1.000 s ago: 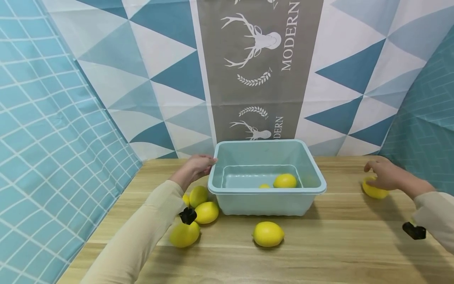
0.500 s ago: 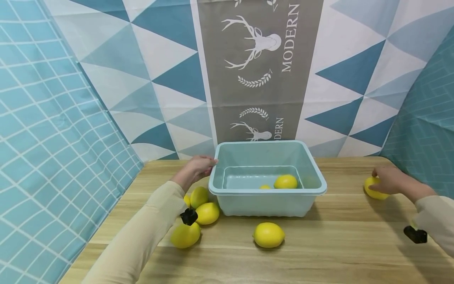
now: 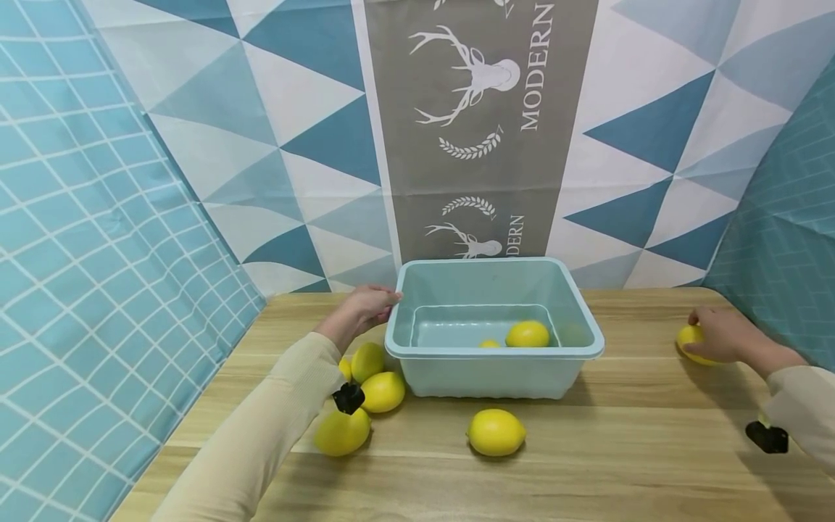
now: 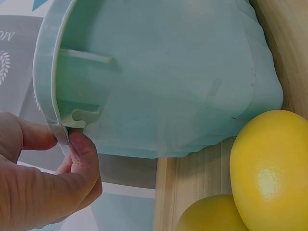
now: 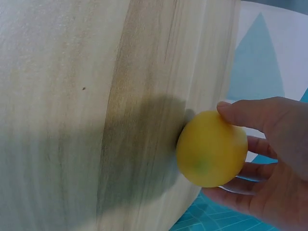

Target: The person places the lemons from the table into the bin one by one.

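My left hand [image 3: 370, 303] pinches the left rim of a pale blue plastic tub [image 3: 483, 373] in the head view. Close up in the left wrist view, thumb and fingers grip the rim's corner. At the far right of the table, my right hand [image 3: 725, 335] holds a yellow lemon [image 3: 693, 341]. The right wrist view shows my thumb on one side of this lemon [image 5: 211, 149] and my fingers curled along the other, close over the wood. Inside the tub lie one lemon [image 3: 527, 334] and a second, mostly hidden behind the front wall.
Several lemons cluster left of the tub, among them one lemon [image 3: 383, 392] near its wall and another lemon [image 3: 342, 433] partly behind my left wrist. A single lemon [image 3: 496, 433] lies in front of the tub. Patterned cloth [image 3: 313, 94] hangs behind the wooden table [image 3: 587, 464].
My right hand has closed round the far-right lemon, and both have shifted slightly right. My left hand stays on the tub's rim.
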Action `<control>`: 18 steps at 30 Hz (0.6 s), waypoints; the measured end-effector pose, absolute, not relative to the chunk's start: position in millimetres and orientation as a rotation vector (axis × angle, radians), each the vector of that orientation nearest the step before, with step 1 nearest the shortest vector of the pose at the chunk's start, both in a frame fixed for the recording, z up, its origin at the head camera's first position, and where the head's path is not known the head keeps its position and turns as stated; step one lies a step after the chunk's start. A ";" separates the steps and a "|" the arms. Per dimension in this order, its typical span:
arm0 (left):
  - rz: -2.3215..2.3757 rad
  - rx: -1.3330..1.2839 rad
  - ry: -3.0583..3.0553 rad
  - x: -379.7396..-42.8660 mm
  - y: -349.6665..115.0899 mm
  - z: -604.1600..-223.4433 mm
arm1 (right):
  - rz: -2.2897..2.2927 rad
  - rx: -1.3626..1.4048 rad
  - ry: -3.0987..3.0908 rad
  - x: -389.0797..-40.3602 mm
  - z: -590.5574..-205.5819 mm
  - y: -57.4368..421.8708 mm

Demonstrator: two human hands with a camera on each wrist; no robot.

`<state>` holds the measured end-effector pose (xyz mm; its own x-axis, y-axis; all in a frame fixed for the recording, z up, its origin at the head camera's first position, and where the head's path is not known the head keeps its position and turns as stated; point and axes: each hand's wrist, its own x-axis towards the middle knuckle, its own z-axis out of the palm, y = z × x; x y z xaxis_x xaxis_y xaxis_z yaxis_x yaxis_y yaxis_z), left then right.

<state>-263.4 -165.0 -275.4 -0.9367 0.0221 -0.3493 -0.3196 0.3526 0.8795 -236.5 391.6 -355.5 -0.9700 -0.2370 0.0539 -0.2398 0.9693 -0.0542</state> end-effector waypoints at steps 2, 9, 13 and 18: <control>1.612 -0.257 2.321 -263.5 -165.0 -274.2 | 0.104 0.371 -3.066 -237.4 -355.7 391.7; 1.621 -0.253 2.317 -264.6 -165.8 -272.2 | 0.139 0.407 -3.052 -238.2 -355.7 389.6; 1.616 -0.254 2.311 -264.3 -165.6 -272.1 | 0.128 0.431 -3.054 -235.1 -355.5 388.2; 1.607 -0.262 2.305 -263.6 -164.9 -273.8 | 0.149 0.444 -3.062 -233.1 -358.2 387.4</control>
<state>-263.6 -164.9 -273.8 -0.9326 0.0309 -0.3596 -0.3268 0.3508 0.8776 -233.1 387.4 -358.2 -0.9580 -0.2811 0.0569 -0.2853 0.9543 -0.0889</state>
